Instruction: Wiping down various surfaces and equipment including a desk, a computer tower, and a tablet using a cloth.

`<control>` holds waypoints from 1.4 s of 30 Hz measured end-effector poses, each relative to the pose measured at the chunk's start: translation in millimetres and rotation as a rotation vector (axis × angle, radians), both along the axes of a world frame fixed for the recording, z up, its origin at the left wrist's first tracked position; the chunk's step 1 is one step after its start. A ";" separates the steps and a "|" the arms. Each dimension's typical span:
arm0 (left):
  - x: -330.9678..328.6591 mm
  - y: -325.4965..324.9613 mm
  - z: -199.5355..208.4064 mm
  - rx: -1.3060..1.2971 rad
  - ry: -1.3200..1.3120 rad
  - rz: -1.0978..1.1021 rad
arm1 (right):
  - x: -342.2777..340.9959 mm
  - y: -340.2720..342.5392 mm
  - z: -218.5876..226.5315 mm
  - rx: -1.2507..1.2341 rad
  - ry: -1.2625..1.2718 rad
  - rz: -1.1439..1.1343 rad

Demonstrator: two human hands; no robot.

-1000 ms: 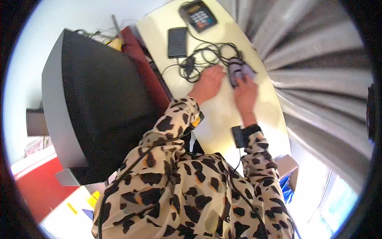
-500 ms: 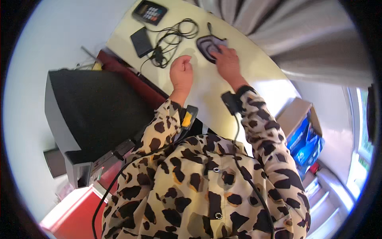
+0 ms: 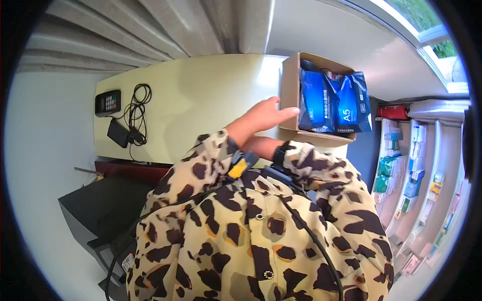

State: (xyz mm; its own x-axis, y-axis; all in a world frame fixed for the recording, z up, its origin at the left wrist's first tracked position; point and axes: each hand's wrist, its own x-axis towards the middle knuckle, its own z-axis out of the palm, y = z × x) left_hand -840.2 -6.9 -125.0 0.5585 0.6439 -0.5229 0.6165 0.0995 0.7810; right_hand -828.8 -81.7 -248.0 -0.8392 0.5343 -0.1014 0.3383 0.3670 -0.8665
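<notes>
My left hand (image 3: 264, 116) is stretched to the right over the table, its fingers apart and the tips at the left wall of a cardboard box (image 3: 289, 90). Nothing shows in that hand. Beneath and nearer to me, my right hand (image 3: 262, 145) points left and is crossed by my left wrist, so its fingers are hidden. In the box stand blue paper packs (image 3: 315, 103) in shiny wrapping, with a dark rounded thing (image 3: 309, 65) at the far left corner. The small grey pouch is not plainly visible now.
On the pale table (image 3: 201, 95), at the left, lie a keypad device (image 3: 107, 103), a black power adapter (image 3: 118, 133) and a coiled cable (image 3: 135, 113). Grey curtains (image 3: 201, 25) hang behind. A black cabinet (image 3: 108, 205) stands lower left; shelves (image 3: 419, 175) with packages stand right.
The view has turned right toward the cardboard box. My right hand has left the grey pouch and drawn in under my left wrist, while my left hand has opened and reached to the box.
</notes>
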 end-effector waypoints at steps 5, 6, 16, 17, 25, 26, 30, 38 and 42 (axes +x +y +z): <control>60.2 -16.4 -15.0 0.095 0.093 -0.025 | 105.4 -28.4 83.9 -0.172 -0.348 -0.142; 66.2 -22.0 -20.7 0.156 0.170 0.025 | 115.9 -42.3 88.7 -0.162 -0.378 -0.311; -29.7 1.3 -31.1 0.420 0.145 0.167 | 215.0 -116.5 103.1 -0.694 -0.331 -0.695; -55.4 5.0 -23.9 0.415 0.198 0.163 | 224.1 -121.7 97.6 -0.669 -0.279 -0.725; -264.2 16.5 8.6 0.235 0.303 0.588 | 246.9 -67.6 93.8 -0.675 0.266 -1.209; -304.3 22.5 -5.1 0.251 0.303 0.660 | 235.8 -49.8 102.4 -0.593 0.248 -1.218; -400.7 19.7 -31.3 0.634 0.560 0.459 | 171.1 12.9 61.2 0.471 0.032 -0.919; -316.7 -4.7 -8.2 0.855 0.844 0.845 | 79.2 67.9 14.3 0.778 -0.262 -0.646; -291.2 -15.8 -1.2 1.093 0.730 0.861 | 145.7 98.9 5.4 0.709 -0.354 -0.963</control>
